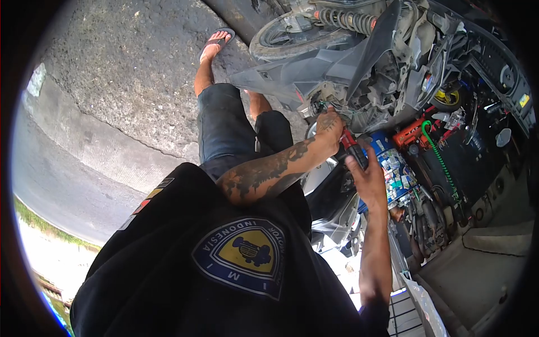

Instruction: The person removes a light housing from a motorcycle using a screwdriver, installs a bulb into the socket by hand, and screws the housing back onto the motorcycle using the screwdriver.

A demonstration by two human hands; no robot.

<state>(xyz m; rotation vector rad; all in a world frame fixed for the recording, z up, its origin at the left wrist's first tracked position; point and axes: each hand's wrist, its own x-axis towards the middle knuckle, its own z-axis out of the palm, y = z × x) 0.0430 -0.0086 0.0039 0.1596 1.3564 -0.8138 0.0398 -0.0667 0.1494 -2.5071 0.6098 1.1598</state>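
My tattooed left hand [329,128] reaches to the open end of a partly dismantled motorcycle [331,64]. Its fingers are closed among small parts and thin green wires [321,105]; what they hold is hidden. A red and black tool [349,143] lies just beside that hand, and its front end is out of sight. My right hand [368,177] is closed around the tool's dark handle, thumb on the near side.
The motorcycle's wheel [281,36] and orange-ended spring [348,21] are at the top. A blue drum [387,163] covered in stickers stands at the right, near an orange tool [412,132], a green coiled hose [438,154] and piled metal parts [429,222]. Rough concrete [129,73] lies left.
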